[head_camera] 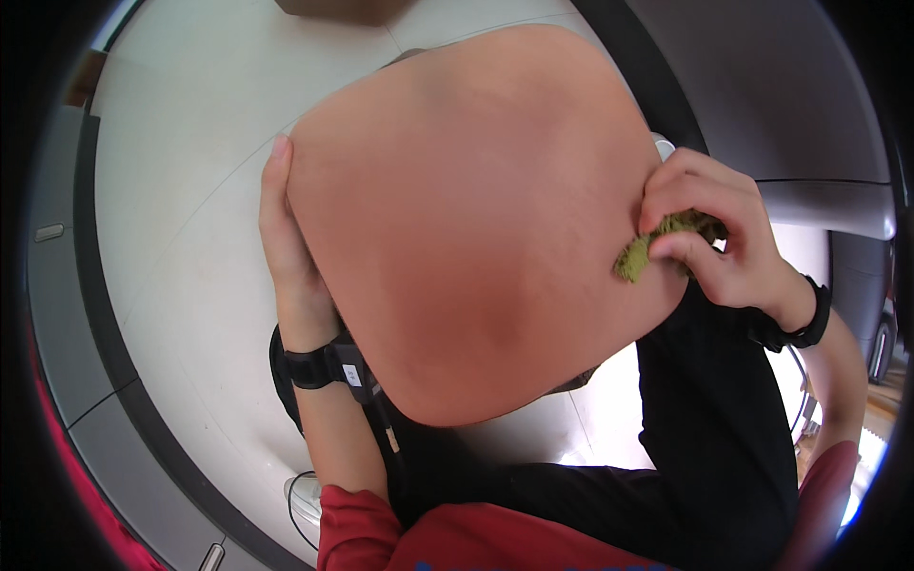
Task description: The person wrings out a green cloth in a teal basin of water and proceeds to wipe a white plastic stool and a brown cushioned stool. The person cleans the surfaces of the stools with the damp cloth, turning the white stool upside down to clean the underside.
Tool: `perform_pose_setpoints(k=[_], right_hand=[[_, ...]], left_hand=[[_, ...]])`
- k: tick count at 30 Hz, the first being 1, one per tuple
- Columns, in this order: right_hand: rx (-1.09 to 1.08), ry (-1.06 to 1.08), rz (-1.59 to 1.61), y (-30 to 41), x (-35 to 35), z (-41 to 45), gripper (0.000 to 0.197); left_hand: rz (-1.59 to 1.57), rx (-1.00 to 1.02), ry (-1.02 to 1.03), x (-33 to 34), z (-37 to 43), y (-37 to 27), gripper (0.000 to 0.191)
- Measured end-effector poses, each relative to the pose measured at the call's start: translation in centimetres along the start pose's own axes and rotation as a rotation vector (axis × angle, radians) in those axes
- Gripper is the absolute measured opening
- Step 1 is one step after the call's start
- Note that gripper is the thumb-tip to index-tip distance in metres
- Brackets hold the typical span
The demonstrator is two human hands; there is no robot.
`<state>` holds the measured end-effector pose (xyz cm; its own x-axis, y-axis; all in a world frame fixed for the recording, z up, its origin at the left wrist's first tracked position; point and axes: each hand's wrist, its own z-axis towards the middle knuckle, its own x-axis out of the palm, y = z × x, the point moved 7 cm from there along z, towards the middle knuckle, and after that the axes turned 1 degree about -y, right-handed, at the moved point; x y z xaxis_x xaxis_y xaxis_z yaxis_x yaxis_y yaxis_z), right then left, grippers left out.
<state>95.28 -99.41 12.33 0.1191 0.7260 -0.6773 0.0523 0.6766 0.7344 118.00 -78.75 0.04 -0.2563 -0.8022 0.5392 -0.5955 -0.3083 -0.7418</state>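
A large, smooth, orange-brown seat panel (464, 214) with rounded corners fills the middle of the view, seemingly a stool or chair seat. Its underside and support are mostly hidden. My left hand (285, 221) grips its left edge, thumb along the rim and the other fingers out of sight beneath. At the right edge, my right hand (714, 221) pinches a crumpled green fuzzy cloth (634, 260) between thumb and fingers. The cloth's tip lies against the panel's top surface near the right corner.
Pale tiled floor (186, 178) surrounds the seat. Grey cabinets with handles (100, 442) line the left side. A large dark grey piece of furniture (778, 93) stands at upper right. A brown box-like object (343, 8) is at the top. My black-trousered leg (714, 414) is below right.
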Motion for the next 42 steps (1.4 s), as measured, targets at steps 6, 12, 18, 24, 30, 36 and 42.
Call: perform_pose_setpoints(k=[6, 12, 18, 24, 30, 36, 42], right_hand=[[0.299, -0.285, 0.096, -4.8, -1.8, 0.4, 0.007], [0.418, -0.319, 0.178, -6.2, -1.7, -0.3, 0.009], [0.178, 0.036, -0.007, -1.1, -0.7, -2.6, 0.019], [-0.089, 0.269, -0.23, 1.2, -0.4, -2.8, 0.02], [0.075, -0.026, -0.111, -4.3, -2.6, -1.0, 0.015], [0.255, -0.038, 0.226, -5.3, -1.2, -3.3, 0.012], [-0.003, 0.406, 0.107, 2.3, 2.3, -4.6, 0.015]], left_hand=[[0.04, 0.045, -0.005, 0.5, -0.1, -0.5, 0.045], [0.044, 0.045, -0.006, -0.7, 0.5, -0.1, 0.046], [0.084, 0.044, 0.007, -1.3, 0.4, -0.2, 0.046], [0.061, 0.025, 0.011, -1.1, 0.6, 0.1, 0.045], [0.083, 0.038, -0.022, -1.0, 0.5, 0.1, 0.04], [0.091, 0.057, -0.045, -0.8, 0.1, -0.2, 0.039], [0.122, 0.075, 0.047, -1.1, 0.6, -0.4, 0.045]])
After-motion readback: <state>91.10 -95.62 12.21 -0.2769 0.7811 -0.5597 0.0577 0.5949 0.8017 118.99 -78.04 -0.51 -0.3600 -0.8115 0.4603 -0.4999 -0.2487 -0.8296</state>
